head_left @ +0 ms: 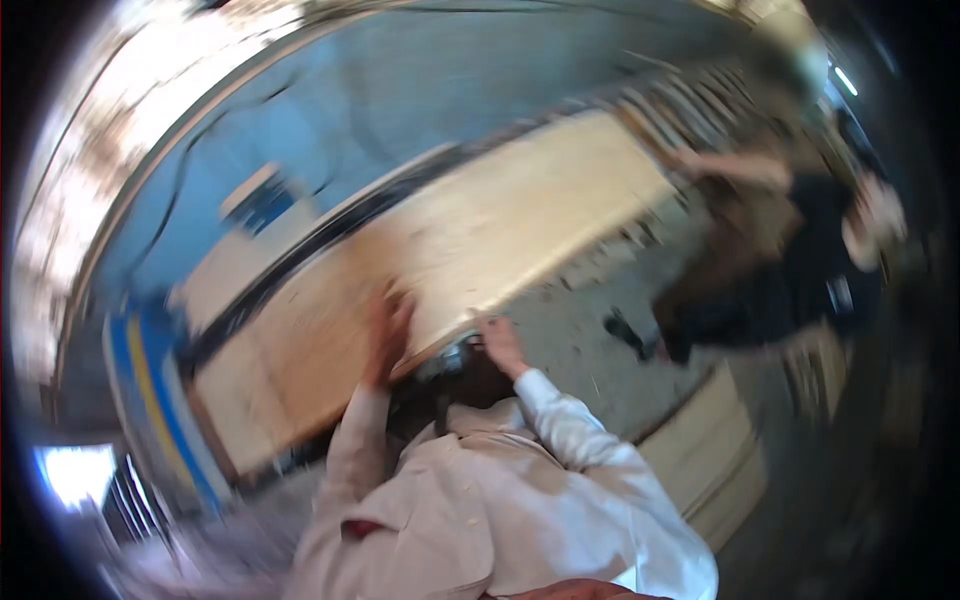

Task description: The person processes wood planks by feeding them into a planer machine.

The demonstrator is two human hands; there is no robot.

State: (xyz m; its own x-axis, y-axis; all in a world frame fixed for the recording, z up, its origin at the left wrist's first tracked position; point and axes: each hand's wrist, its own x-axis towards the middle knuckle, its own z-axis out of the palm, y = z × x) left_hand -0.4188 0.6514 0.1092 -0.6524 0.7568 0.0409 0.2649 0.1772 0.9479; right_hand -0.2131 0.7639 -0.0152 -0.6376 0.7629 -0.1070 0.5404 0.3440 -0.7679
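A long, pale wooden sheet [540,200] lies across the workbench in front of me, with a browner wooden surface [310,350] at its left. My left hand [391,330] is over the wood where the two tones meet, its fingers reaching forward and somewhat blurred. At the sheet's near edge is my right hand [503,345], fingers closed at the rim. Another person's hand [690,160] is at the far right end of the sheet.
A co-worker [810,240] in dark clothes stands at the right. Boards [705,450] lie low at my right. Blue-and-yellow equipment [155,400] flanks the bench's left end. Scraps litter the floor [590,330], and a blue wall [420,90] rises behind.
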